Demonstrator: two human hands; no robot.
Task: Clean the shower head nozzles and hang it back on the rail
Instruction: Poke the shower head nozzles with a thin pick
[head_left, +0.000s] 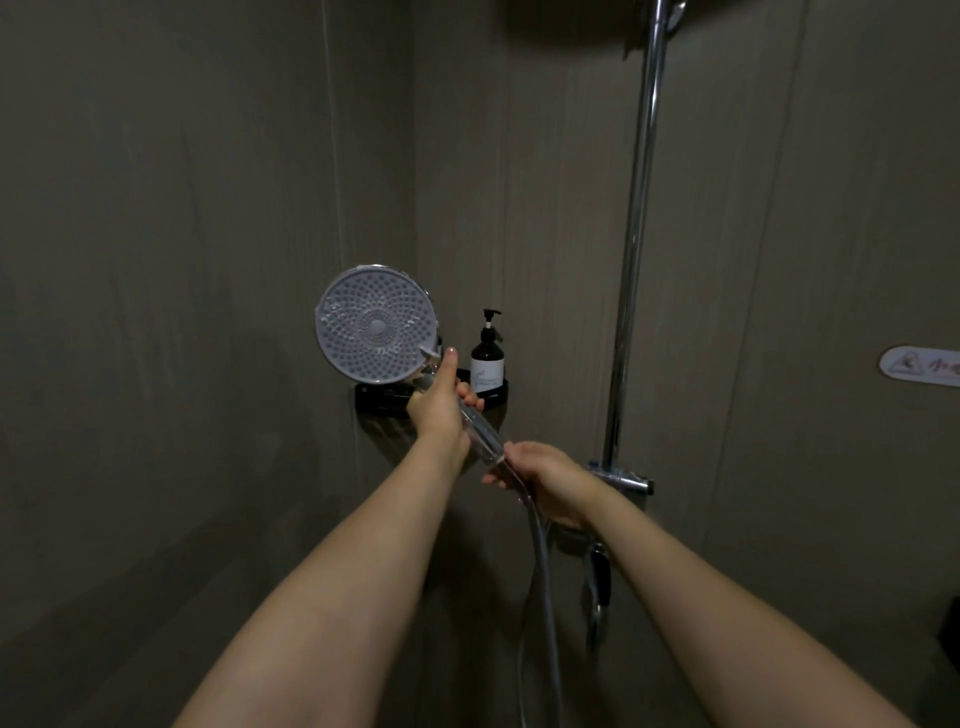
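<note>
shower head (376, 328) left of rail (636, 228); pump bottle (487, 358) on corner shelf (496, 392) between them.

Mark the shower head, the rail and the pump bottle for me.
shower head (376, 327): head view, centre of the nozzle face.
rail (638, 208): head view, mid-length of the chrome pole.
pump bottle (487, 364): head view, dark body above the label.

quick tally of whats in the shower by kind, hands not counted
shower head: 1
hose: 1
rail: 1
pump bottle: 1
corner shelf: 1
wall sign: 1
total: 6
</note>
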